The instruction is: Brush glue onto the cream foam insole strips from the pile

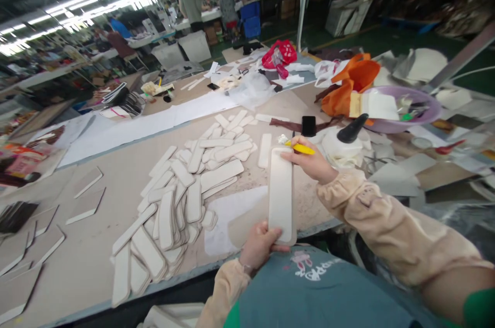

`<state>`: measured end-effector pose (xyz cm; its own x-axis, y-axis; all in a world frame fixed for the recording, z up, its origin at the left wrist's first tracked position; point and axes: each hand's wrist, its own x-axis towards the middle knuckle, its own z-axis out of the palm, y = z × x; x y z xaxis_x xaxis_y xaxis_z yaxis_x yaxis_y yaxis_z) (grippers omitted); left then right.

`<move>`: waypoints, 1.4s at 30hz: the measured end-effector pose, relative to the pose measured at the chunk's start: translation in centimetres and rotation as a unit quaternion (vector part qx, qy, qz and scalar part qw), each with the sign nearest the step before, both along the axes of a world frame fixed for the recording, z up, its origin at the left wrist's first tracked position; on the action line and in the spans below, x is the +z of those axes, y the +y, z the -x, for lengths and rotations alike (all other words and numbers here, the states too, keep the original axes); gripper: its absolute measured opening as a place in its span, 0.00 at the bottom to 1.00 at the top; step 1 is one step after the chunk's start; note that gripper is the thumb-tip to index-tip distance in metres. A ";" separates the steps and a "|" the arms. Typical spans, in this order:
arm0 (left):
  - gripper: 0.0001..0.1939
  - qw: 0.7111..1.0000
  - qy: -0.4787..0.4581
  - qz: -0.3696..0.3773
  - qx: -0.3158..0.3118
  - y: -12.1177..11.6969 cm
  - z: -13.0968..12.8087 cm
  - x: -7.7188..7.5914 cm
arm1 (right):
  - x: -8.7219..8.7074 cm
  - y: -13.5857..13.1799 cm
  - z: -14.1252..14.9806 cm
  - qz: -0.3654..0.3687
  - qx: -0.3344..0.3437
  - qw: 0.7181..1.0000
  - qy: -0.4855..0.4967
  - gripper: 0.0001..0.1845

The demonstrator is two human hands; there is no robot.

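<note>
A long, flat, off-white panel with rounded corners is held at the near edge of the surface, to the right of the heap of similar off-white strips. A slightly wider beige layer seems to show along its right edge. It looks light and fairly stiff, as it keeps flat between the two hands; the smooth face may slide a little, and thin edges or corners could crease or scuff if pinched hard. The ends and long edges seem the best places to take hold, with a thumb on top and the face left mostly free.

The left hand does this at the near end: its thumb lies on the face and its other fingers close in from the edge and beneath. The right hand has its fingers closed round a slim, bright yellow tool, while its thumb side meets the panel's far right corner.

Writing is scarce. The grey-blue cloth apron carries a pink rabbit print and white lettering that may read "HAPPY". The red plastic bag at the far side bears pale marks too blurred to read. No brand is legible on the tool or panel.
</note>
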<state>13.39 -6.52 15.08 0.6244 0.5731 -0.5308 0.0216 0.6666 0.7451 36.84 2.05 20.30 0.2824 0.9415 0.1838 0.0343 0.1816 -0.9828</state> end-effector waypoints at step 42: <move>0.20 0.981 0.163 -0.062 0.082 3.8 3.0 -5.7 | -9.1 0.9 0.3 0.022 -0.116 0.941 -0.317 0.18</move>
<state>10.34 -2.77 9.38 0.3259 0.7254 -0.6063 0.1723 0.5850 0.7925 36.56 2.95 11.21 0.3274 0.8791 0.3465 0.6502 0.0565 -0.7576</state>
